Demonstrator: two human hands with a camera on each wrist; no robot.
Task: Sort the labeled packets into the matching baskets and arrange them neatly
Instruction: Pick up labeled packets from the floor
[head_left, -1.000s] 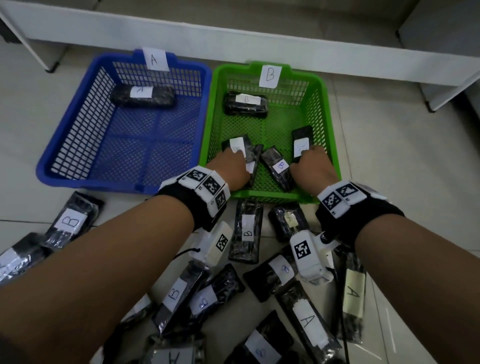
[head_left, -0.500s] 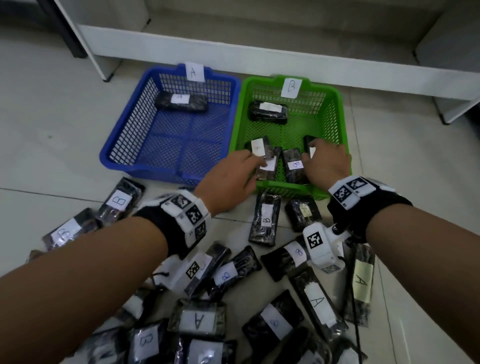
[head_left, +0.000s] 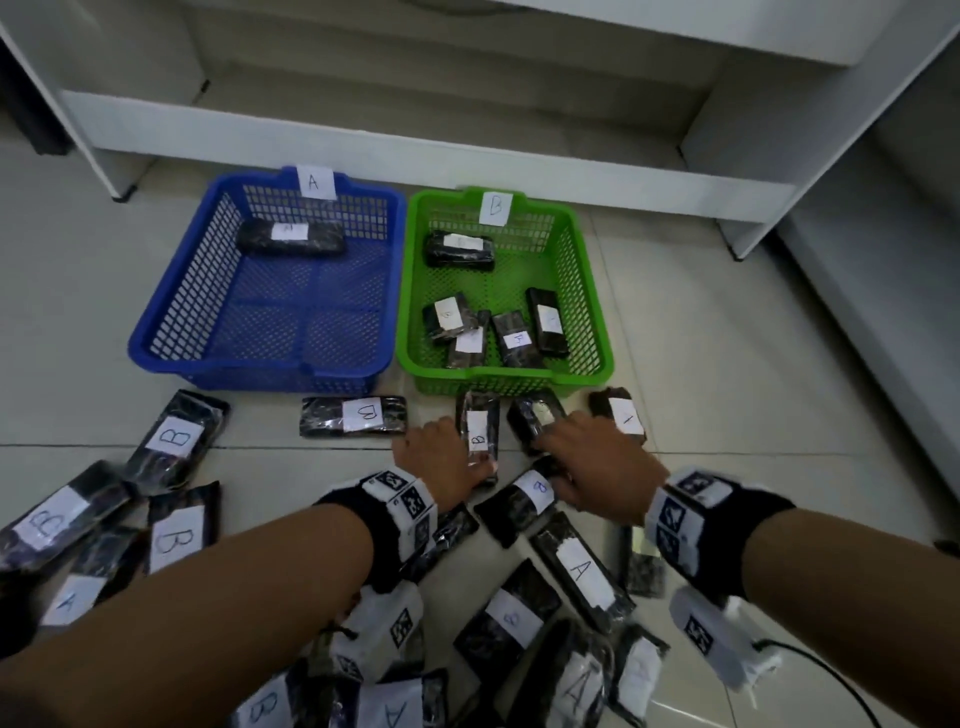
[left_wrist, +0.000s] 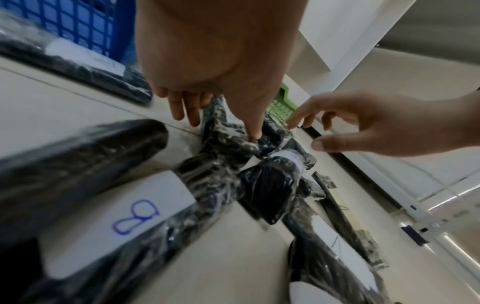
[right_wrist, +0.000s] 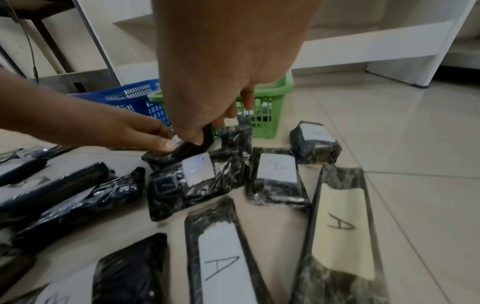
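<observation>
The blue basket tagged A holds one packet. The green basket tagged B holds one packet at the back and several near its front wall. Both hands are low over loose black packets on the floor just before the green basket. My left hand has its thumb on a B packet, fingers straight beside it. My right hand spreads over a neighbouring packet with an unreadable label, its thumb touching dark wrap. It holds nothing.
Many loose packets marked A or B lie across the tiled floor, such as a B packet before the blue basket and a long A packet near my right wrist. White shelving stands behind the baskets. A cable runs at lower right.
Both hands have drawn back out of the green basket to the loose packets on the floor in front of it. The packets near the basket's front wall stay where they were.
</observation>
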